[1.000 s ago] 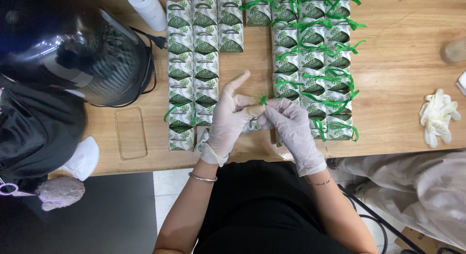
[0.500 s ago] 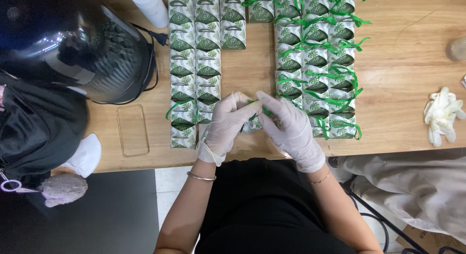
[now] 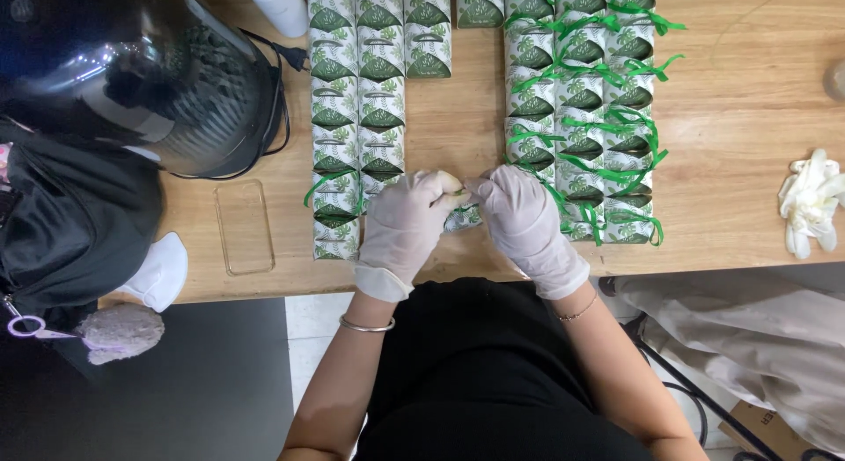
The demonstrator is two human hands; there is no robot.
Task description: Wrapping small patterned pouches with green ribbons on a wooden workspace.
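Both my hands wear pale gloves and meet over one small green-and-white leaf-print box (image 3: 464,217) near the table's front edge. My left hand (image 3: 403,225) pinches it from the left, and my right hand (image 3: 521,221) pinches it from the right. The box is mostly hidden under my fingers. To the left stand rows of the same boxes without ribbon (image 3: 356,109). To the right stand rows of boxes tied with green ribbon (image 3: 585,109).
A black helmet (image 3: 132,73) and a dark bag (image 3: 70,232) fill the table's left end. A clear phone case (image 3: 245,228) lies beside them. A white bottle (image 3: 282,5) stands at the back. Crumpled white gloves (image 3: 810,201) lie at the right on the wooden table (image 3: 739,118).
My left hand's raised fingers have curled down onto the box. Both hands have closed in together over it, and the green ribbon end between them is no longer visible.
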